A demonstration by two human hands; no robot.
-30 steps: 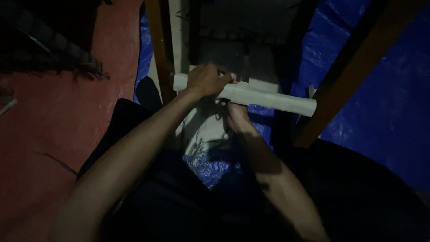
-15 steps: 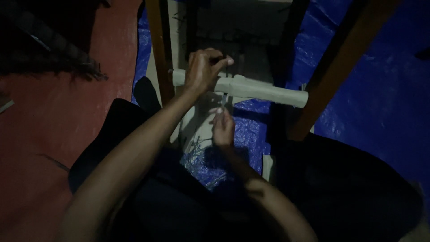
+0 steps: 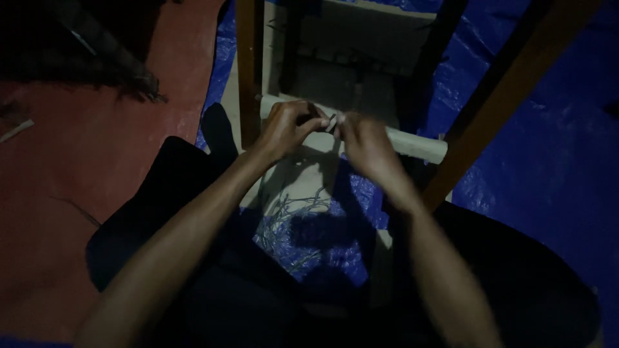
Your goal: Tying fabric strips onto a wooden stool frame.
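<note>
A pale, whitish cylindrical tube is seen lying crosswise between a brown wooden post on the left and a slanting brown wooden post on the right. The left hand is curled closed over the tube's left part, its fingers bent around something small. The right hand (blurred in the dim light) is set just beside it, its fingers pinched together toward the left hand's fingertips. Between the two hands a small pale object is held; what it is cannot be told. Below the hands a loose tangle of thin pale strands is spread on a crinkled blue plastic tarpaulin. To the left a reddish-brown floor is visible.
</note>
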